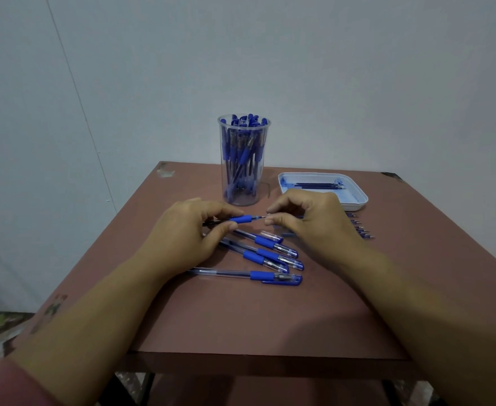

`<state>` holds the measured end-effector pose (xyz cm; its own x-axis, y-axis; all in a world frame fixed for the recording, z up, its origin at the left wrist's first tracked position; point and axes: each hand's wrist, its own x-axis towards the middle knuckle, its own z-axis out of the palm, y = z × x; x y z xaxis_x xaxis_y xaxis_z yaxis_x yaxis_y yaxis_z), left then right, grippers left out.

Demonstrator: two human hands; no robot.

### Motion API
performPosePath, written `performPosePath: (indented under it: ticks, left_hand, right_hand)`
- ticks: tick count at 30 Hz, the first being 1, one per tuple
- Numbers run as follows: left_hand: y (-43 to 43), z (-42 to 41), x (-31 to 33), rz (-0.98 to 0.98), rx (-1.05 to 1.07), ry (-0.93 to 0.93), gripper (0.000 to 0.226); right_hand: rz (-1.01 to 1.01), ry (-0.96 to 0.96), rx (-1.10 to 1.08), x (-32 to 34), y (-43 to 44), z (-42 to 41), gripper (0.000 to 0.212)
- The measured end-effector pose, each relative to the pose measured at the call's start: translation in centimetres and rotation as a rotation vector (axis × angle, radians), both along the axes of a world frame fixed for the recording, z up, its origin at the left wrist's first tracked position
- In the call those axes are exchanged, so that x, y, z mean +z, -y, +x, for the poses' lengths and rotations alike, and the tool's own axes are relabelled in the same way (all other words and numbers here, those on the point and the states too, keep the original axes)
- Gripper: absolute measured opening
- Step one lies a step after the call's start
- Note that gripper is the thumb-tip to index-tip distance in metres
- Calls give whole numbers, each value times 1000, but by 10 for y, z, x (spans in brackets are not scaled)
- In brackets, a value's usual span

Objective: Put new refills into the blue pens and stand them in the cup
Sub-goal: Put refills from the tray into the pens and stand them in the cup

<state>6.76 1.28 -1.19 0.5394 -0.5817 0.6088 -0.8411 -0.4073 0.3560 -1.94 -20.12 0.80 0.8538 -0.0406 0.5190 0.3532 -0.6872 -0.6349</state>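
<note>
The left hand point(188, 230) curls around a pen point(240, 219), with fingers and thumb just behind its blue rubber part. It holds the pen flat and a little above the bench point(255, 317). That stops the pen from rolling, and its front end points at the other hand.

The right hand point(311, 224) pinches the thin front end of that same pen between thumb and first finger. I think one hand holds firm so the other can twist or pull. The part is too small to tell if it is the tip piece or the refill.

The cup point(240, 199) stands just behind the hands. It is packed with blue pens standing up, so most of the job looks done. It is close, so a finished pen only needs a short reach.

Four loose pens point(270, 253) lie near the left hand with their caps on. They seem to be waiting their turn.

A white tray point(349, 193) sits on the right, just behind the right hand, with a few refills point(320, 185) in it. A row of refills point(362, 230) lies on the bench beside the right hand, on the side that does the small work. I cannot tell which are the new ones.
</note>
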Motion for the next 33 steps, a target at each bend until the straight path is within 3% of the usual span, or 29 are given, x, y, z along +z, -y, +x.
performPosePath:
  ticks: [10,19,24,30,33]
  left_hand:
    - [1,0,-1,-30,-22,35,24]
    - [1,-1,0,2,-24,113,27]
    - [2,2,-1,-10,-2,90,28]
    - [2,-1,1,-20,-20,119,27]
    - [2,-1,2,-37,-22,141,26]
  right_hand:
    - [24,-24,19,-5,-1,5,13]
    - [-252,-32,29,-6,1,6,12]
    - [-289,-100,46,-5,1,4,41]
    - [-370,85,-23,-8,1,7,8]
    - [-380,76,0,-7,1,7,18]
